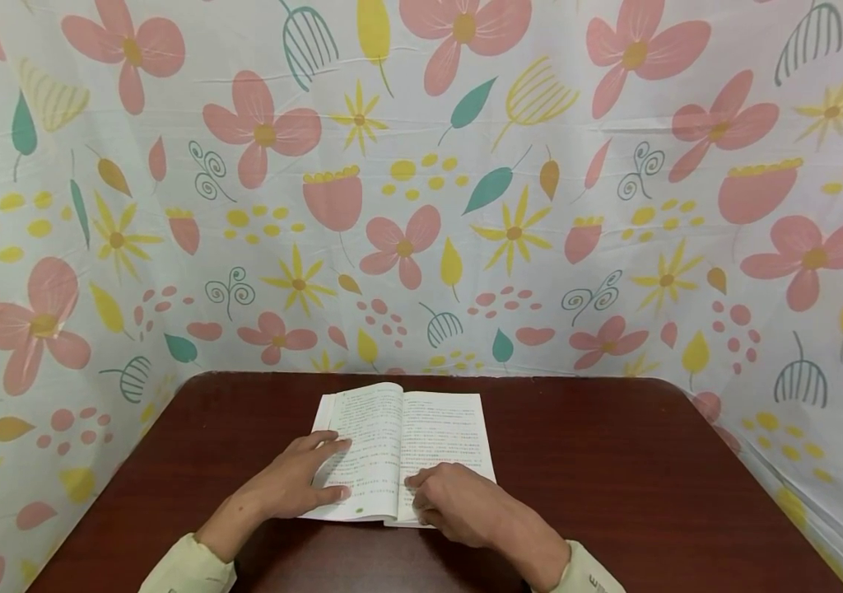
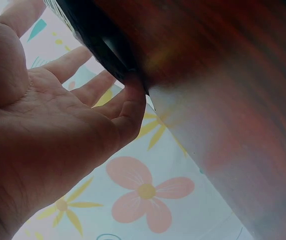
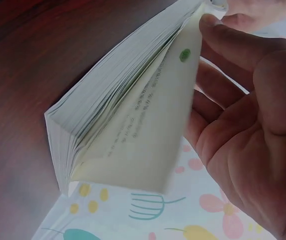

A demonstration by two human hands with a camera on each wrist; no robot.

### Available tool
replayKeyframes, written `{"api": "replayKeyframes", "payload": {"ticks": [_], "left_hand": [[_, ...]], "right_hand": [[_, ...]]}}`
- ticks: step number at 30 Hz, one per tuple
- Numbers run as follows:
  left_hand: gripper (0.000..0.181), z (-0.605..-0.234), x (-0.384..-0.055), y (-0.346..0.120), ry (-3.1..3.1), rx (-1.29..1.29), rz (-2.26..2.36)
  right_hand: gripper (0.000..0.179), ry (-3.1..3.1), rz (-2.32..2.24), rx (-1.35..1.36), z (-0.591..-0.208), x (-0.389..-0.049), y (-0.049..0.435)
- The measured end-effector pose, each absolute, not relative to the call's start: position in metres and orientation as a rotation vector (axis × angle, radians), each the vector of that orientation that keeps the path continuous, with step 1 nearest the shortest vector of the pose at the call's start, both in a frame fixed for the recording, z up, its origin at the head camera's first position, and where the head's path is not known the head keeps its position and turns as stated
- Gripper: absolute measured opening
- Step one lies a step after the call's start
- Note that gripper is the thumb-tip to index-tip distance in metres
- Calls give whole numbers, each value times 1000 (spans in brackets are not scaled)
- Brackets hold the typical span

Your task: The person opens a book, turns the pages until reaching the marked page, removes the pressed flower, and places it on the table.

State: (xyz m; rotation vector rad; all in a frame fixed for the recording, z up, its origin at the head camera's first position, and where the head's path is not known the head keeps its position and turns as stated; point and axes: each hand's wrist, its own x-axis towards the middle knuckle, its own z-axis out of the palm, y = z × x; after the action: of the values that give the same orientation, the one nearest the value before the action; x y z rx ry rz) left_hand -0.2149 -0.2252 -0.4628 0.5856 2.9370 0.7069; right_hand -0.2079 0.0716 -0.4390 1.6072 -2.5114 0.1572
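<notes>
An open book (image 1: 440,428) with printed white pages lies on the dark reddish-brown table. My left hand (image 1: 295,478) rests on the left page with fingers and thumb spread apart; in the left wrist view its little finger bends at the dark edge of the book (image 2: 95,45). Over the lower part of the right page is my right hand (image 1: 458,502), fingers bent, index fingertip near the centre fold. In the right wrist view, a raised page (image 3: 153,115) with a green oval mark stands between the right thumb (image 3: 215,27) and the other fingers, whose tips it hides.
The table (image 1: 599,469) extends to both sides of the book and beyond it. White cloth (image 1: 421,313) with pink flowers and yellow and green leaves hangs behind the table and along both sides. Pale sleeves (image 1: 192,567) cover both forearms.
</notes>
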Motion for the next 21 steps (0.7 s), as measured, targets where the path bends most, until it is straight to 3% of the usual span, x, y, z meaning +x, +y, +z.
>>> {"api": "replayKeyframes", "payload": {"ticks": [6, 16, 21], "left_hand": [[69, -462, -215, -225, 2934, 599, 709], [71, -463, -215, -226, 2929, 587, 702], [71, -463, -215, -226, 2919, 587, 701]], "right_hand": [[13, -2561, 131, 1569, -438, -208, 72], [37, -2507, 208, 1588, -438, -209, 73], [27, -2548, 204, 1407, -434, -210, 77]]}}
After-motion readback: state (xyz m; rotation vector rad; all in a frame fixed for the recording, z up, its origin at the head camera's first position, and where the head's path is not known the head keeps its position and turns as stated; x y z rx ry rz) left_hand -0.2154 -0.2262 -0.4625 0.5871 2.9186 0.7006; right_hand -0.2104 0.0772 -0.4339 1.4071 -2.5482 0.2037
